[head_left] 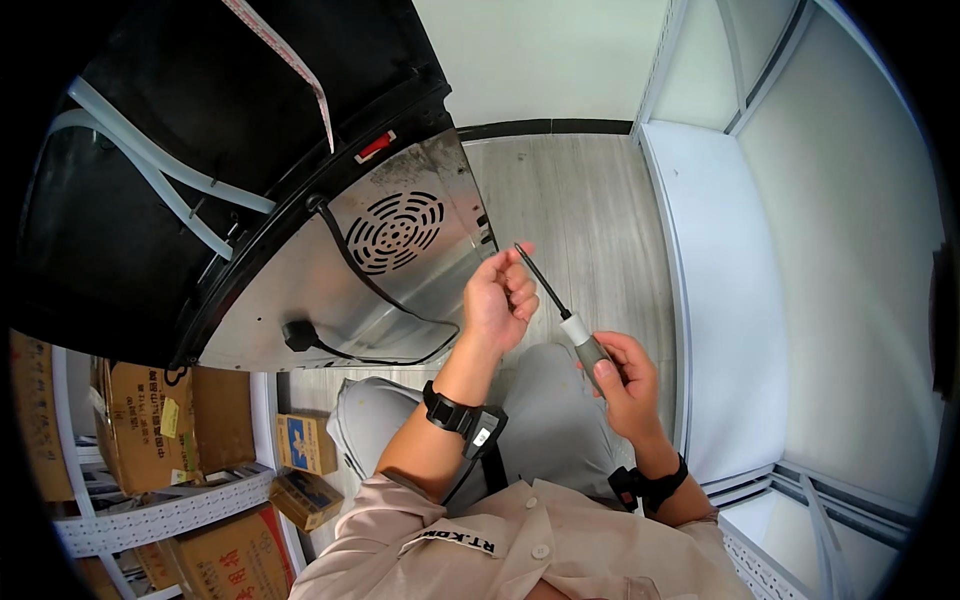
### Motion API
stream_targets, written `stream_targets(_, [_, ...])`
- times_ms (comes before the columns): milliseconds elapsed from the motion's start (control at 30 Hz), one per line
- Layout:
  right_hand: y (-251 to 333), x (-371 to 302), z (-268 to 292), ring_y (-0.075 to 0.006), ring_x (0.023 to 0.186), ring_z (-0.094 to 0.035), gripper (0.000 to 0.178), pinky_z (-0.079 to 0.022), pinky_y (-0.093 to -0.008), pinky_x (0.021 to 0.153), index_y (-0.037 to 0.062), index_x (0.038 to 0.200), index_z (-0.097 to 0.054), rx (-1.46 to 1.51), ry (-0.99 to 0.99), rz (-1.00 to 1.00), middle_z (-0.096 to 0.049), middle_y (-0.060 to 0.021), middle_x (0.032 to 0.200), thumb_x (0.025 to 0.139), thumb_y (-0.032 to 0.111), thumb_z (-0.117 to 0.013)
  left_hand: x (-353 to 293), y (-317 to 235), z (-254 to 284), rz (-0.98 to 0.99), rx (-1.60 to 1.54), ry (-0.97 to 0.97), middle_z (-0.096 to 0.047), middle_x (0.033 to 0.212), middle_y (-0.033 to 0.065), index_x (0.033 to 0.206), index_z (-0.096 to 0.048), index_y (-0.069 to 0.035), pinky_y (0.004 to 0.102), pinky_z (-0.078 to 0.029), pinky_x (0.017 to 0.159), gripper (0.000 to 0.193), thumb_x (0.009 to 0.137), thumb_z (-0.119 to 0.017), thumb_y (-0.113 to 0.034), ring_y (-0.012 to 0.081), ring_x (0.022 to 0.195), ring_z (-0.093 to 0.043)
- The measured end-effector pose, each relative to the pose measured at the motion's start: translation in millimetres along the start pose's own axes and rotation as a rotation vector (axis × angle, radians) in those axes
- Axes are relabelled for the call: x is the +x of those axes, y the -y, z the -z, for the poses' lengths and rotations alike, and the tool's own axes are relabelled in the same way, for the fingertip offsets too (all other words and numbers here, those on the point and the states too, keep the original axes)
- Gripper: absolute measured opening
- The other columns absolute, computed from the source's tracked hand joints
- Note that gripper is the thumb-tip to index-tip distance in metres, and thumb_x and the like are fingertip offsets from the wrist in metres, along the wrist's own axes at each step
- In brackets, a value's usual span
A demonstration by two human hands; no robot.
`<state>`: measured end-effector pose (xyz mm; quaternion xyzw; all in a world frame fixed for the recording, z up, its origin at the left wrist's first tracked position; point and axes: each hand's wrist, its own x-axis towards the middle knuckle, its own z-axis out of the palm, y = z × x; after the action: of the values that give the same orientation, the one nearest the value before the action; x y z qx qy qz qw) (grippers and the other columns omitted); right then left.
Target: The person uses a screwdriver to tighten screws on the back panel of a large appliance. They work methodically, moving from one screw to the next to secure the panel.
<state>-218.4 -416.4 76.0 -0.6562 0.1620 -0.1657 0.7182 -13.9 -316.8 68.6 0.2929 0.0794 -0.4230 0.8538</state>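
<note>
In my right hand (622,385) is a screwdriver (583,338) with a grey-and-white handle and a dark shaft. The shaft slants up and left, its tip beside the fingertips of my left hand (500,305). That left hand is closed, fingers curled, close to the right edge of a metal-panelled appliance (300,290); whatever it may hold is too small or hidden to name. On the metal panel are a round slotted vent (398,233) and a red rocker switch (375,147). A black power cord (365,275) loops down the panel to its plug (299,335).
Two translucent hoses (165,160) and a printed strip (290,60) lie across the appliance's black part. Lower left, a white shelf rack (170,515) holds cardboard boxes (150,425). White shelving (715,290) stands on the right, with wood-look floor (580,200) between.
</note>
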Motion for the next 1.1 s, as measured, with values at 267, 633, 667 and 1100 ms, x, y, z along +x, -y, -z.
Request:
stream_targets(267, [-19.1,-9.2,4.2,-0.0114,0.092,-0.057,0.044,-0.047,-0.0269,0.08,-0.0036,0.132,-0.046,-0.027,-0.125,0.145,-0.06,-0.0075,0.108,0.093,0.009,-0.06,-30.8,19.6,-8.1,0.239,0.166,0.05,-0.046,0.075,0.0008,0.113,-0.054,0.002,0.0248,-0.031,0.049,0.031,0.092,-0.038,-0.013,0.0112,0.06,-0.037])
stream_targets(633, [-3.0,4.5,-22.2,-0.018,0.088,-0.066,0.038,-0.052,-0.0323,0.076,-0.0017,0.121,-0.055,-0.304,-0.148,0.131,-0.068,-0.0117,0.098,0.085,0.006,-0.066,-52.3,61.1,-3.2,0.287,0.549,-0.01,-0.054,0.077,-0.0004,0.113,-0.06,-0.004,0.0231,-0.028,0.052,0.075,0.097,-0.026,-0.069,0.0081,0.059,-0.035])
stream_targets(667, [-3.9,5.3,-23.6,-0.0202,0.087,-0.067,0.037,-0.052,-0.0328,0.075,-0.0014,0.119,-0.056,-0.315,-0.154,0.14,-0.068,-0.0127,0.097,0.085,0.005,-0.066,-51.8,63.6,-1.2,0.279,0.561,-0.021,-0.055,0.078,0.0001,0.112,-0.06,-0.004,0.0235,-0.027,0.052,0.075,0.097,-0.026,-0.069,0.008,0.059,-0.035])
stream_targets(1100, [-19.8,3.6,-31.3,-0.0245,0.081,-0.068,0.037,-0.052,-0.0338,0.071,-0.0004,0.114,-0.058,-0.418,-0.214,0.266,-0.068,-0.0142,0.094,0.08,0.004,-0.071,-49.2,68.6,3.4,0.193,0.68,-0.024,-0.063,0.097,0.0084,0.113,-0.061,0.001,0.0303,-0.048,0.079,0.078,0.099,-0.023,-0.066,0.0165,0.085,-0.059])
